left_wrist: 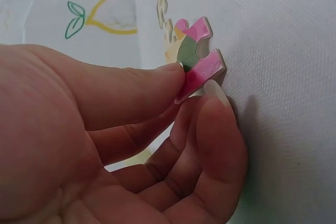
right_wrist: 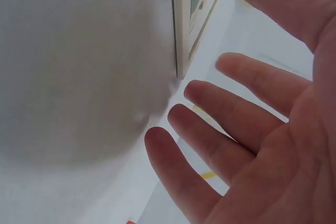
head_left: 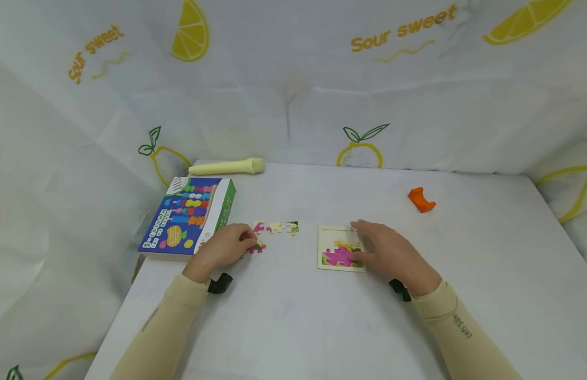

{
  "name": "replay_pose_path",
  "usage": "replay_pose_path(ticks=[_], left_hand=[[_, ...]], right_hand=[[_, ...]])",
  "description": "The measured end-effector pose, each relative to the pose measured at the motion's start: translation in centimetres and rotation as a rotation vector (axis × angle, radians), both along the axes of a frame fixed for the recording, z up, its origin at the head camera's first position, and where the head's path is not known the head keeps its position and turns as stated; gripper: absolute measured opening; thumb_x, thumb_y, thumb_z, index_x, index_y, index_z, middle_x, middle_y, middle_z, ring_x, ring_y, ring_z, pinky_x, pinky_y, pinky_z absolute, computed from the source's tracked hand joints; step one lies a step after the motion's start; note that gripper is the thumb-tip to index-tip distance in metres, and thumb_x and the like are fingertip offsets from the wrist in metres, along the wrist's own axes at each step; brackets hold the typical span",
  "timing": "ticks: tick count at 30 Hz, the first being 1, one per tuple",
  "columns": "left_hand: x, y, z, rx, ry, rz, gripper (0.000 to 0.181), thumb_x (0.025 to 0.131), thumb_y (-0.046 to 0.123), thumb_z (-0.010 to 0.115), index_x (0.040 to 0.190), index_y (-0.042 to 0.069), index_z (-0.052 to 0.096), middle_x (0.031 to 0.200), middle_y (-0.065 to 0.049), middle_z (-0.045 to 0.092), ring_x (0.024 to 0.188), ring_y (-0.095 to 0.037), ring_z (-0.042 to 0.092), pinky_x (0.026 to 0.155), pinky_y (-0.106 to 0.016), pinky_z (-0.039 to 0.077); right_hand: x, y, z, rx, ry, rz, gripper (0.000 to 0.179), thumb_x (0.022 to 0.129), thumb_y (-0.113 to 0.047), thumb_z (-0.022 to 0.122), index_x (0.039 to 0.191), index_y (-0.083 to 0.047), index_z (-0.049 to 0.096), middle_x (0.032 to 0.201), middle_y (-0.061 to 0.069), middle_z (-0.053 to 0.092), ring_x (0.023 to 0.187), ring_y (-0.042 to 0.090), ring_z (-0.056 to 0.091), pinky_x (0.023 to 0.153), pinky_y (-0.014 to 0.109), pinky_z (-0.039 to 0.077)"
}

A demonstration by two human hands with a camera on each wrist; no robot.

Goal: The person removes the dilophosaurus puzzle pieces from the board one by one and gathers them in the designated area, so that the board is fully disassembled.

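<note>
My left hand (head_left: 229, 244) pinches a pink and green jigsaw piece (left_wrist: 205, 69) between thumb and a fingertip, low over the white table. Three loose jigsaw pieces (head_left: 276, 227) lie in a row just beyond it. To the right is a small square puzzle tray (head_left: 324, 233) with a pale rim, its lower part filled with joined pink, yellow and green pieces (head_left: 337, 257). My right hand (head_left: 386, 248) lies over the tray's right side, fingers extended and spread. Its thumb reaches over the joined pieces, and in the right wrist view nothing is in the palm.
A blue, white and green toy box (head_left: 186, 216) lies left of my left hand. Behind it rests a pale yellow microphone-shaped stick (head_left: 227, 167). An orange block with a curved notch (head_left: 420, 200) sits at the back right. Printed white cloth (head_left: 293, 68) hangs behind the table.
</note>
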State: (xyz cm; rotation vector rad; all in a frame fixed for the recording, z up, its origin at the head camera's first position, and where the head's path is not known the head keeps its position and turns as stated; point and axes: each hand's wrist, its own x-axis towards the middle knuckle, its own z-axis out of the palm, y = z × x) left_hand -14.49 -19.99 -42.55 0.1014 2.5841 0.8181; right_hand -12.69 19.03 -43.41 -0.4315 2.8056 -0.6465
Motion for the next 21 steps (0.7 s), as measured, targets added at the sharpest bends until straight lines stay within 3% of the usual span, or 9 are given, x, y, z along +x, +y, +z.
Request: replay_pose_path(ticks=[13,16,21], left_hand=[[0.0,0.6,-0.1,0.0,0.058,-0.004,0.017,0.109,0.023,0.067,0.118,0.01,0.072,0.096,-0.006,0.065,0.089,-0.021,0.059,0.076,-0.031,0.05],[0.0,1.5,0.3,-0.003,0.106,-0.04,0.017,0.109,0.022,0.066,0.117,0.008,0.072,0.096,-0.007,0.064,0.088,-0.021,0.059,0.075,-0.032,0.05],[-0.8,5.0,1.1,0.035,0.173,-0.178,0.018,0.108,0.023,0.067,0.116,0.009,0.074,0.097,-0.004,0.066,0.089,-0.019,0.058,0.078,-0.032,0.049]], right_hand=[[0.3,0.7,-0.4,0.007,-0.016,-0.03,0.077,0.093,-0.035,0.087,0.156,-0.005,0.056,0.164,0.018,0.053,0.154,0.044,0.046,0.124,0.063,0.038],[0.3,0.7,-0.3,-0.001,-0.019,-0.028,0.076,0.093,-0.035,0.087,0.156,-0.004,0.056,0.165,0.018,0.052,0.154,0.044,0.046,0.124,0.063,0.039],[0.1,0.6,-0.3,-0.005,-0.016,-0.027,0.075,0.094,-0.034,0.086,0.155,-0.004,0.057,0.165,0.017,0.052,0.154,0.043,0.046,0.124,0.063,0.039]])
